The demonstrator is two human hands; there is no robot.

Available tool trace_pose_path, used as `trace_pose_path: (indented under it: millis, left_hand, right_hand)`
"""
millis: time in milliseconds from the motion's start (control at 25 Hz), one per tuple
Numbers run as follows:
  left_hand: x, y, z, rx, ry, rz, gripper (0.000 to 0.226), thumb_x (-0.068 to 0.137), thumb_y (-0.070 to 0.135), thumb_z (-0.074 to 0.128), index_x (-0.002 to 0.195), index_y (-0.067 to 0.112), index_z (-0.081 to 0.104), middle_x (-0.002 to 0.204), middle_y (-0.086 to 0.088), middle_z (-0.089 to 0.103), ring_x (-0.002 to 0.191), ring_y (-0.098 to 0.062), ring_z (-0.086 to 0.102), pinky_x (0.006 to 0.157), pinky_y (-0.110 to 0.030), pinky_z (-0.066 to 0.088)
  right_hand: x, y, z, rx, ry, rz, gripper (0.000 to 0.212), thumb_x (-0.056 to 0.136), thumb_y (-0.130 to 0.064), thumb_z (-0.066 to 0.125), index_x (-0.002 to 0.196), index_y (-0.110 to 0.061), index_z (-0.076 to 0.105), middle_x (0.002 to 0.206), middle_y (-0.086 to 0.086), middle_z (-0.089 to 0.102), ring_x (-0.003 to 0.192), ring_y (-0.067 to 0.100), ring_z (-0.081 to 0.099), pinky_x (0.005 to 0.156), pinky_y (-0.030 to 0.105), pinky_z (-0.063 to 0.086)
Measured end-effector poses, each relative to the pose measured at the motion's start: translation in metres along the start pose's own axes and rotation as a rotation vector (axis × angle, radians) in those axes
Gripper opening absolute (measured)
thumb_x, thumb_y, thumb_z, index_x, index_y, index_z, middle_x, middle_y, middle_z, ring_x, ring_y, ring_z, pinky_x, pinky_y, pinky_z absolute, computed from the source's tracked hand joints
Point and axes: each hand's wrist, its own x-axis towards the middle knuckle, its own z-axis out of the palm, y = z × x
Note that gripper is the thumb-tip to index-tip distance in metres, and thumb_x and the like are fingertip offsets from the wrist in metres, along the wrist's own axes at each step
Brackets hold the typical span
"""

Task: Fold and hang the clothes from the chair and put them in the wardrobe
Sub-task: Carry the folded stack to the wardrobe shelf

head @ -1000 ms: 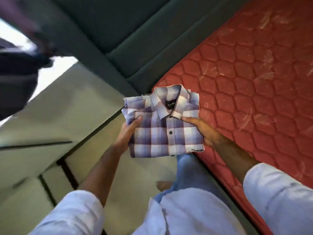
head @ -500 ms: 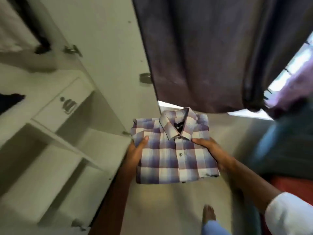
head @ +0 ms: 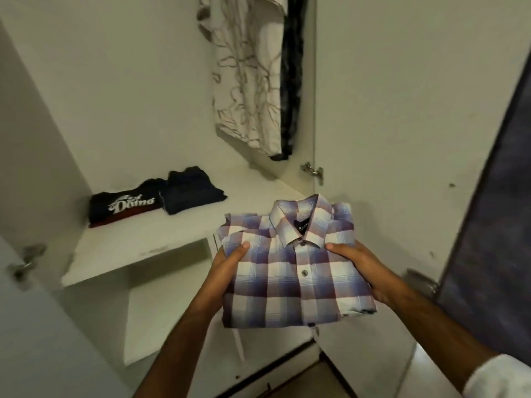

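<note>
A folded purple, blue and white checked shirt is held flat in the air, collar pointing away from me. My left hand grips its left edge with the thumb on top. My right hand grips its right edge the same way. The shirt hovers in front of the open white wardrobe, just past the right end of the middle shelf.
On the shelf lie a folded black printed T-shirt and a folded dark navy garment. A white patterned garment and a dark one hang above. The open wardrobe door stands on the right, a dark curtain beyond it.
I have turned from the red mattress to the wardrobe, carrying the folded shirt in both hands. The wardrobe shelf now fills the view and the shirt is close to it.
</note>
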Motion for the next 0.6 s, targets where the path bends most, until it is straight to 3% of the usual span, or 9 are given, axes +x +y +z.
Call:
trace_pose_path:
  millis: [160,280,360,440,600]
  left_hand:
    - [0.044,0.023,-0.021,-0.011,0.178,0.019,0.051,0.092,0.052,0.062,0.135,0.027,0.054,0.120,-0.005,0.072,0.105,-0.026,0.072,0.085,-0.044,0.058]
    - [0.080,0.029,-0.043,-0.028,0.275,0.062,0.049,0.095,0.047,0.062,0.137,0.024,0.053,0.124,-0.007,0.070,0.105,-0.026,0.070,0.082,-0.041,0.057]
    - [0.109,0.037,-0.059,-0.045,0.324,0.074,0.045,0.096,0.045,0.061,0.134,0.022,0.056,0.125,-0.010,0.069,0.105,-0.026,0.070,0.081,-0.040,0.058]
    - [0.147,0.044,-0.078,-0.055,0.315,0.098,0.040,0.097,0.042,0.061,0.132,0.023,0.057,0.124,-0.009,0.069,0.102,-0.023,0.071,0.077,-0.036,0.058]
    - [0.233,0.068,-0.113,-0.050,0.238,0.121,0.026,0.099,0.028,0.061,0.124,0.027,0.057,0.116,-0.004,0.070,0.094,-0.018,0.072,0.071,-0.029,0.056]
  right_hand:
    - [0.102,-0.046,0.019,-0.132,-0.137,0.010,0.028,0.098,-0.027,0.064,0.125,-0.023,0.060,0.107,0.009,0.077,0.096,0.031,0.075,0.078,0.044,0.061]
    - [0.175,-0.063,0.042,-0.194,-0.194,0.054,0.032,0.095,-0.031,0.068,0.125,-0.025,0.060,0.108,0.010,0.077,0.097,0.033,0.075,0.087,0.052,0.060]
    - [0.222,-0.071,0.058,-0.238,-0.218,0.025,0.035,0.094,-0.024,0.068,0.127,-0.024,0.059,0.107,0.009,0.077,0.097,0.032,0.075,0.088,0.051,0.060]
    - [0.275,-0.076,0.074,-0.241,-0.217,-0.003,0.042,0.093,-0.014,0.066,0.134,-0.021,0.058,0.109,0.008,0.076,0.097,0.029,0.074,0.085,0.045,0.059]
    - [0.372,-0.095,0.105,-0.446,-0.110,-0.012,0.047,0.091,-0.001,0.065,0.137,0.001,0.055,0.091,0.000,0.063,0.076,0.012,0.060,0.064,0.023,0.049]
